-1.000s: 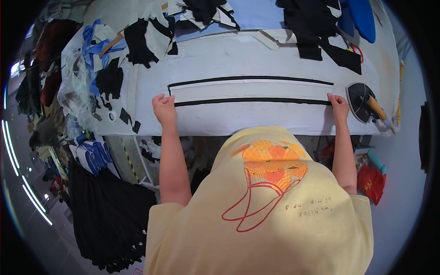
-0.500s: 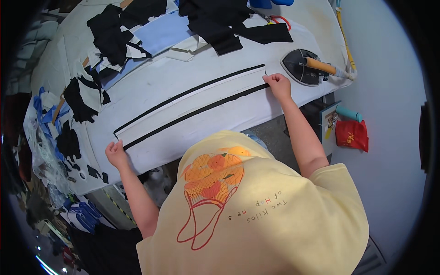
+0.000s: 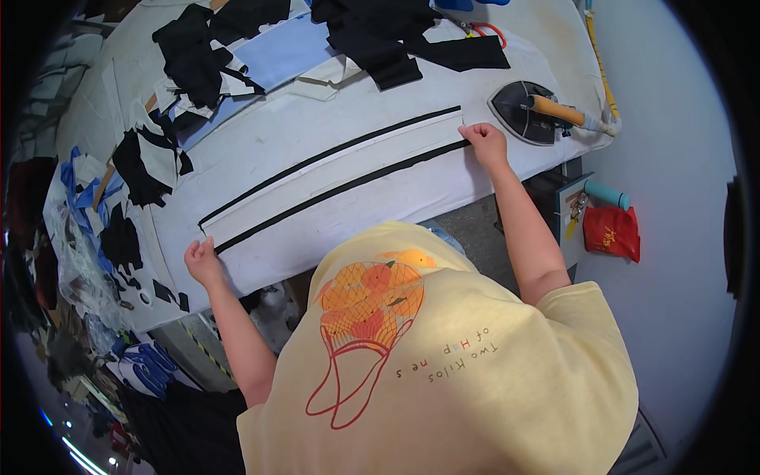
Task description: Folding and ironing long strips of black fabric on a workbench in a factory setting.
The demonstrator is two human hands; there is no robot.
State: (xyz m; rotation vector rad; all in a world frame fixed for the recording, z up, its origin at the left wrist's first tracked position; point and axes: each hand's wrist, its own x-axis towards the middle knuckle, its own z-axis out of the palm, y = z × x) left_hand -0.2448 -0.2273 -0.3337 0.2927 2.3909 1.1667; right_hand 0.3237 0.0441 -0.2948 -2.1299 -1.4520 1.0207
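A long fabric strip [image 3: 336, 176], white in the middle with black along both long edges, lies slantwise across the white-covered table [image 3: 332, 120]. At its near left end, my left hand [image 3: 204, 264] pinches the corner between thumb and fingers. My right hand [image 3: 486, 146] grips the far right end the same way, close to the lower black edge. Between the two hands the strip lies long and nearly flat, slightly bowed. Just beyond my right hand rests a clothes iron [image 3: 520, 111] with a wooden handle.
Black fabric pieces [image 3: 376, 47] and light blue cloth [image 3: 285, 55] are heaped along the far side. Scissors [image 3: 491, 33] with red handles lie near them. More scraps [image 3: 141, 170] and clear plastic [image 3: 79, 269] sit at the left. A red pouch [image 3: 611, 234] is below the table's right edge.
Both hands keep their pinch on the strip's ends. The whole scene has shifted very slightly in the picture; the strip lies much the same on the table.
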